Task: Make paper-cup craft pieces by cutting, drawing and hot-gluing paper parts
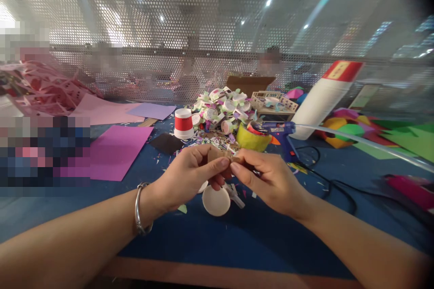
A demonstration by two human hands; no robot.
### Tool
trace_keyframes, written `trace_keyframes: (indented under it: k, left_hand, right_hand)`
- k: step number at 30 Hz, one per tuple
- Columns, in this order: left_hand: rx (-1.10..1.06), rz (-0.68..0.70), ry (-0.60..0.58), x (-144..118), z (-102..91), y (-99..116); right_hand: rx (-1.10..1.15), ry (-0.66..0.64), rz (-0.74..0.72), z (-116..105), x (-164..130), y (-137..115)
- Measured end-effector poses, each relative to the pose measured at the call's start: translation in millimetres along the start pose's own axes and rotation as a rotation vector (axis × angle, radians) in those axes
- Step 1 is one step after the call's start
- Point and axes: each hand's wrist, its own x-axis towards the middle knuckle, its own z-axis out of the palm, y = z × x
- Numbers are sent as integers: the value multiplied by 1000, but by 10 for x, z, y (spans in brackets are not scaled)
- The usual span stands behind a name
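My left hand [190, 169] and my right hand [271, 183] meet above the front middle of the table. Both pinch a small brown piece [214, 155], which looks like cardboard or stiff paper; the fingers cover much of it. Just below them lies a round white paper cup bottom or shallow cup [216, 203], with white scraps beside it. A blue glue gun [284, 139] rests against a yellow ring-shaped holder [252, 140], beyond my right hand. Past my left hand stands a red and white paper cup [183, 124].
Behind my hands is a heap of small white-and-green paper crafts [220, 108] amid paper scraps. Purple sheet [120, 153] and black piece [167, 143] lie left. A leaning stack of white cups [320, 104] stands right; a black cord [334, 181] crosses the blue table [237, 244].
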Motion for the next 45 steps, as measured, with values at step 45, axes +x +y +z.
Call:
trace_keyframes:
  k: [45]
  left_hand:
    - [83,-180,-327,31,-211,67]
  right_hand:
    - [47,-116,-130,19,-61,-76]
